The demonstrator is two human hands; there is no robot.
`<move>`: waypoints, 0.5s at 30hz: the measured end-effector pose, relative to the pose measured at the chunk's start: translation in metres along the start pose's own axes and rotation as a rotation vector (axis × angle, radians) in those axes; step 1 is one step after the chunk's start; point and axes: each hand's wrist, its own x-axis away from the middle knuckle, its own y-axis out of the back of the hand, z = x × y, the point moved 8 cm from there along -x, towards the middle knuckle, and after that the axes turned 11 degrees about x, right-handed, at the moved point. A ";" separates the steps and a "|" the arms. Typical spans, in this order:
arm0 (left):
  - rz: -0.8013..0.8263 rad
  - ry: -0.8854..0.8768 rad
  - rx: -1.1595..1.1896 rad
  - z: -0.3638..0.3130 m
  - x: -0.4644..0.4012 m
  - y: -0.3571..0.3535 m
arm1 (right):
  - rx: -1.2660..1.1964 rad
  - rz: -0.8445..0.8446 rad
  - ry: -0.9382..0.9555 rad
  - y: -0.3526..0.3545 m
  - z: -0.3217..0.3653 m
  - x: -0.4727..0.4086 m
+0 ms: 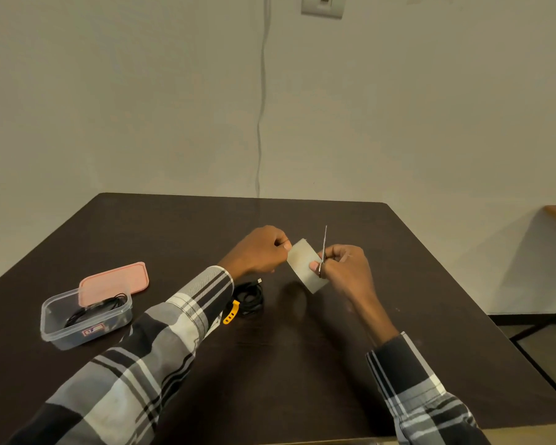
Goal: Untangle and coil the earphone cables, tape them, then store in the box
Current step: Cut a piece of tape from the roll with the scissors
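The clear box has a small red and white sticker on its side, but its marks are too blurry to read.

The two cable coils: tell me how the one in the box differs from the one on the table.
The coil in the box sits inside the clear container; the coil on the table lies bare on the tabletop. The boxed coil looks thin and loose; the table coil looks thicker, with a yellow strap beside it. Both are black.

Table – dark matt wood-look; box – clear glossy plastic; lid pink plastic; scissors metal.
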 end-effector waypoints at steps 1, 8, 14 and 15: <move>0.011 0.001 0.030 0.001 0.001 0.000 | 0.011 -0.007 -0.008 -0.002 0.000 0.000; -0.101 -0.025 0.105 0.000 0.002 0.012 | -0.080 0.025 -0.036 -0.002 -0.002 -0.005; -0.151 -0.102 0.045 -0.010 -0.001 0.019 | -0.207 0.085 -0.077 -0.001 -0.004 -0.002; -0.170 -0.122 0.034 -0.014 -0.002 0.020 | -0.225 0.094 -0.087 -0.001 -0.004 -0.001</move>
